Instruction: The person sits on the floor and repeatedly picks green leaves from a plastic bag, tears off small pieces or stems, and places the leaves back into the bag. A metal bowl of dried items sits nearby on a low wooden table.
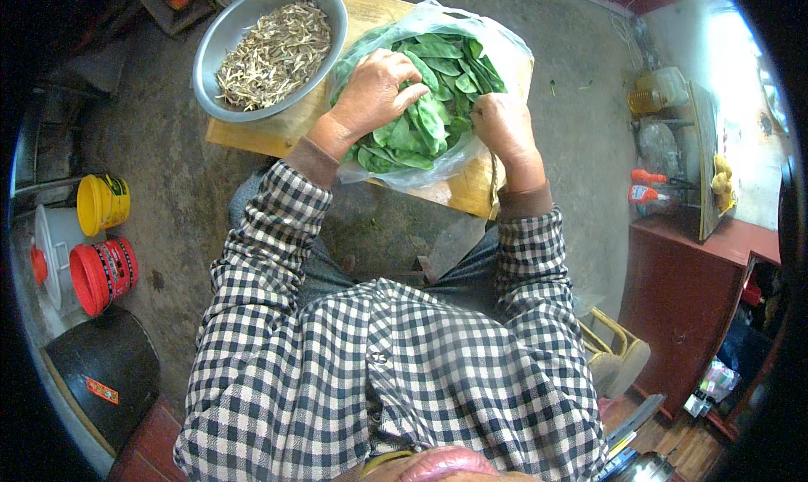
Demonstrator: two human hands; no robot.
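Observation:
Flat green pods (426,119), seemingly snow peas, fill an open clear plastic bag (435,177) with its rim spread out. The bag lies on a low wooden table (271,136). My left hand (379,84) reaches over the pods from the left, its fingers curled down and its thumb a little apart. Pods lie right under the fingertips, and I cannot tell if one is gripped. At the right edge of the heap my right hand (505,123) is curled like a loose fist, touching the pods. Its fingertips are mostly hidden, so anything pinched there does not show.
A metal basin (208,78) of dried-looking shreds (278,56) stands at the table's left. Yellow (95,204) and red (88,280) buckets and a black drum (107,368) are at far left. A dark red cabinet (678,305) and a stool (615,356) are at right.

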